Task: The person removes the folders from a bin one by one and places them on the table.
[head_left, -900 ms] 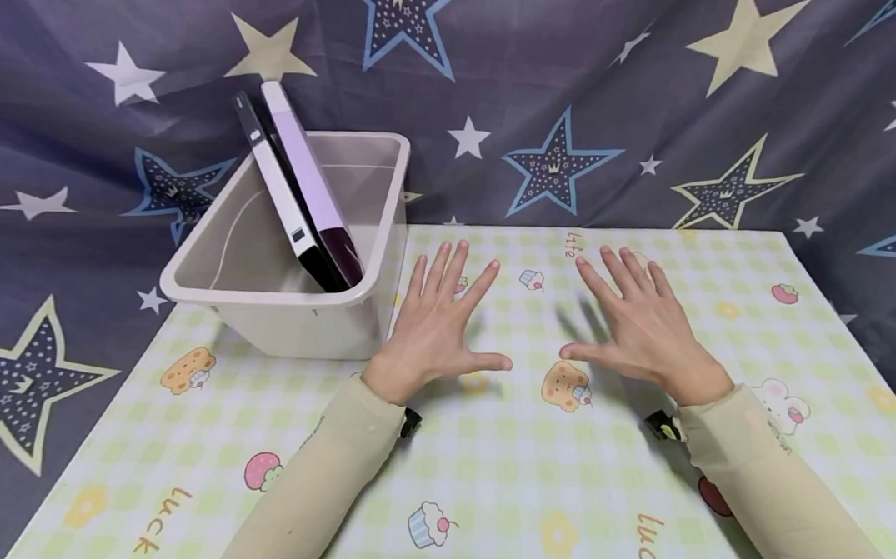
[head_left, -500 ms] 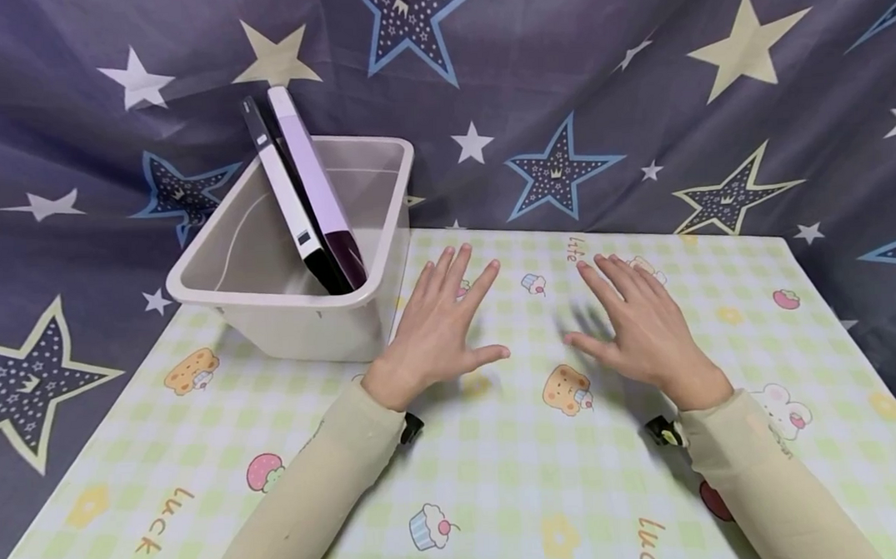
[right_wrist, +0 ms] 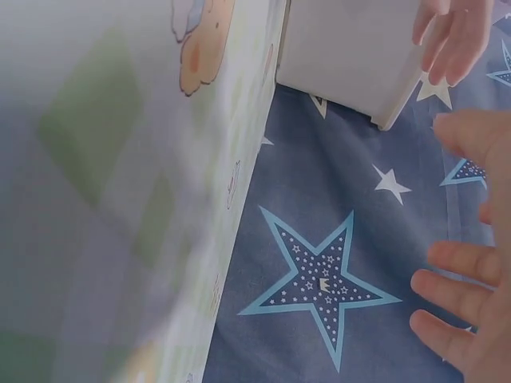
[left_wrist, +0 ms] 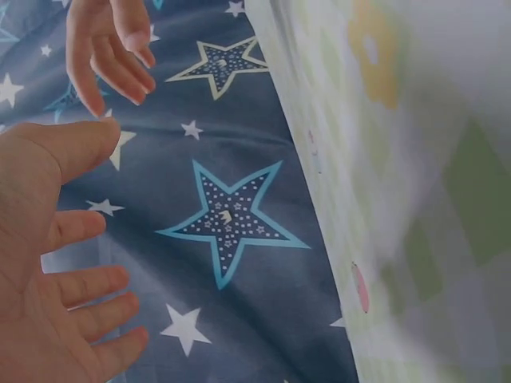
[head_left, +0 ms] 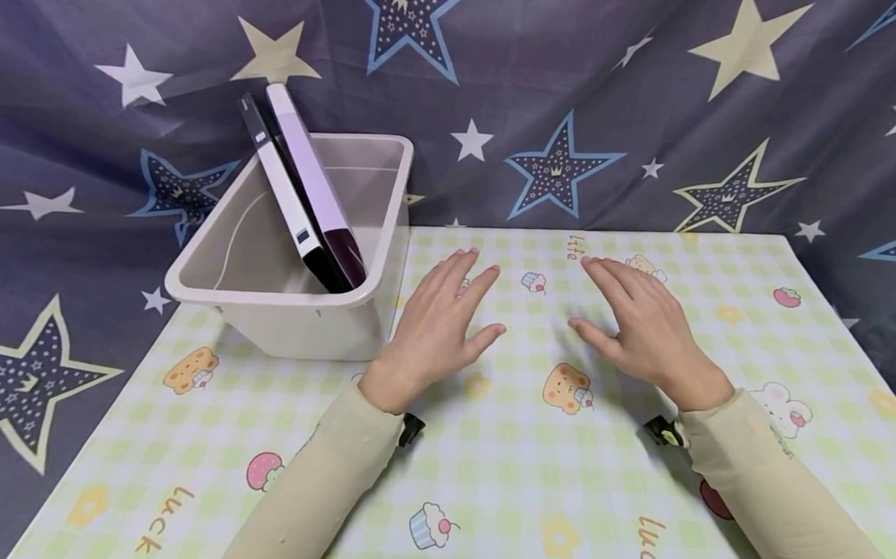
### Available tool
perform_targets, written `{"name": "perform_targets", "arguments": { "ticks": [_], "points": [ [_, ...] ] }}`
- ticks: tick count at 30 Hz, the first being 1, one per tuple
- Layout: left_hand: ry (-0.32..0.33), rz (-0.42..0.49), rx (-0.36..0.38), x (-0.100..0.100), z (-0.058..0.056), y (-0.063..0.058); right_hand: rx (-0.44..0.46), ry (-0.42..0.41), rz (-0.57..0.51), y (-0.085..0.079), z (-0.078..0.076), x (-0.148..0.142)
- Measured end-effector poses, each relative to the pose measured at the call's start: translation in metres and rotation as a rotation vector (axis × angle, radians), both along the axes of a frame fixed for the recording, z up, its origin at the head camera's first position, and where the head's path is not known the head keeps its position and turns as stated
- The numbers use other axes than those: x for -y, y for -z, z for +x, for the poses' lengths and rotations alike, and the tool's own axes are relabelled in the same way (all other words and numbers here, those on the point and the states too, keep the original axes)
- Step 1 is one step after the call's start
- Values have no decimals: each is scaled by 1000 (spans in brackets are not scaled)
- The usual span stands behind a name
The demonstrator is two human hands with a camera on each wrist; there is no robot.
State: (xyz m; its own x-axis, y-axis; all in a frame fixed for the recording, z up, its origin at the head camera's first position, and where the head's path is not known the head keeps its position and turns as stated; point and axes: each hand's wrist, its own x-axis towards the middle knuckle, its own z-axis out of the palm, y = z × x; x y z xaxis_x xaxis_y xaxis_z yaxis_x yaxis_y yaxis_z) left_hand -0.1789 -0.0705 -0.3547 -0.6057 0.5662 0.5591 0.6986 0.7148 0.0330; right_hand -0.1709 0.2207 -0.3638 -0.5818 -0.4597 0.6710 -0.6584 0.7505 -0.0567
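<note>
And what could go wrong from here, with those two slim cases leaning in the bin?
The black-and-white case and lilac case stand tilted in the bin, tops above its rim; lifting one might make the other slide. The left hand is near the bin and could knock it. The bin sits toward the table's far left corner, so a hard shove might send it off.

From my head, one view looks forward and down at the table (head_left: 502,477), up to its far edge and the starry curtain (head_left: 595,39). My wrist views look from much closer, tipped sideways, past that edge. All three show my left hand (head_left: 429,330) and right hand (head_left: 649,329). The head and right wrist views share the bin (head_left: 318,331).
</note>
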Motion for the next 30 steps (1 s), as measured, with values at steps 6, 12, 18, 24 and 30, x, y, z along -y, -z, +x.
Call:
{"name": "perform_targets", "arguments": {
  "ticks": [6, 12, 18, 24, 30],
  "points": [
    [20, 19, -17, -1, 4, -4, -10, -1, -7, -2, 1, 2],
    [28, 35, -36, -3, 8, -9, -36, -6, -21, -4, 4, 4],
    [34, 50, -55, -4, 12, -15, -51, -15, -32, -6, 5, 6],
    [45, 66, -62, -5, 16, -21, -57, -18, -37, -7, 7, 6],
    [57, 76, -50, -6, 19, -26, -57, -26, -41, -8, 7, 7]
  ]
}}
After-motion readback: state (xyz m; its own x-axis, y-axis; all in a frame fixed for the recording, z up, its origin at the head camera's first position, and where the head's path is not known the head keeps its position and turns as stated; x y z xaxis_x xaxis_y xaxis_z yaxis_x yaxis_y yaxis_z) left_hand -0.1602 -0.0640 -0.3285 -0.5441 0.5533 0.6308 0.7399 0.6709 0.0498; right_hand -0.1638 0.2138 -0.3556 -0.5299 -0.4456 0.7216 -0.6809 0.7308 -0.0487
